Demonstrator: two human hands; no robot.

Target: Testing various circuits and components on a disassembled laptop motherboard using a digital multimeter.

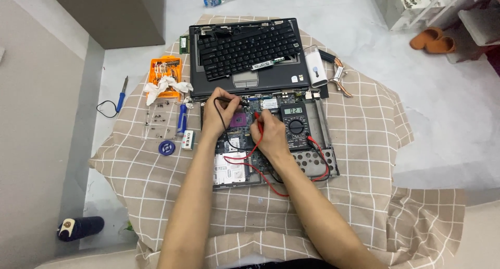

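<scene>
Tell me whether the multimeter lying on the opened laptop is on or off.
On: the multimeter has digits lit on its display, and its red lead is plugged in.

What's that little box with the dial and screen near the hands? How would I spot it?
Find the opened laptop base on the checked cloth. The multimeter lies on it, just beside the right hand. It alone has a small screen above a round dial, and red leads run from it.
</scene>
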